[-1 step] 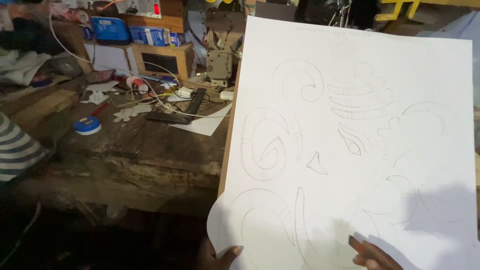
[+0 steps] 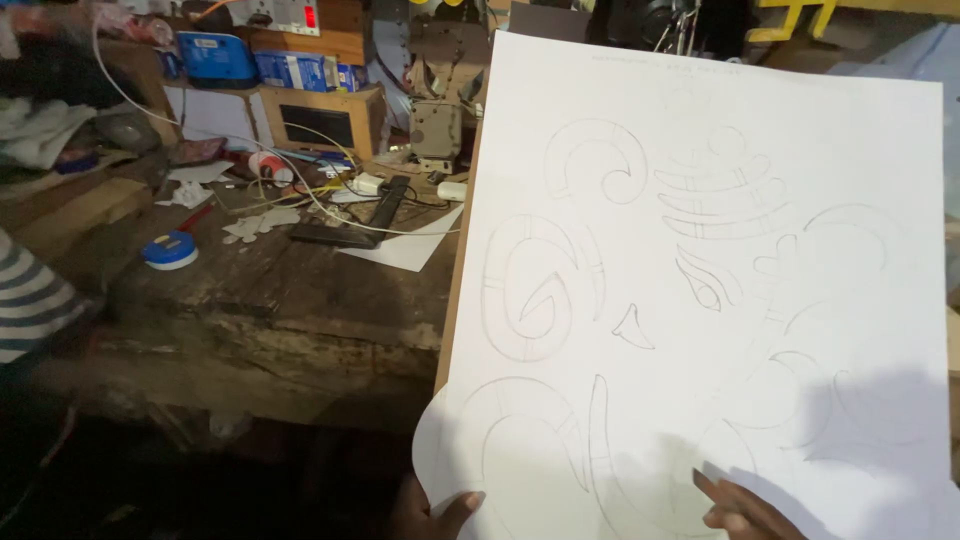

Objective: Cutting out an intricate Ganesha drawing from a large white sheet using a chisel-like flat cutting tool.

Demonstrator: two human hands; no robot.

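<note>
A large white sheet [image 2: 700, 270] with faint pencil outlines of curved, scroll-like shapes stands upright in front of me and fills the right half of the head view. A thin brown board edge [image 2: 457, 290] shows along its left side. My left hand [image 2: 440, 510] grips the sheet's lower left corner, thumb on the front. My right hand [image 2: 745, 510] holds the bottom edge further right, with its fingers lying on the drawn face. Both hands are cut off by the bottom of the view.
A worn wooden workbench [image 2: 270, 300] lies to the left with a blue tape roll [image 2: 170, 250], a black flat tool [image 2: 350, 225], a loose white paper [image 2: 410, 250], cables and a wooden box [image 2: 320, 115]. Another person's striped sleeve [image 2: 30, 300] shows at the far left.
</note>
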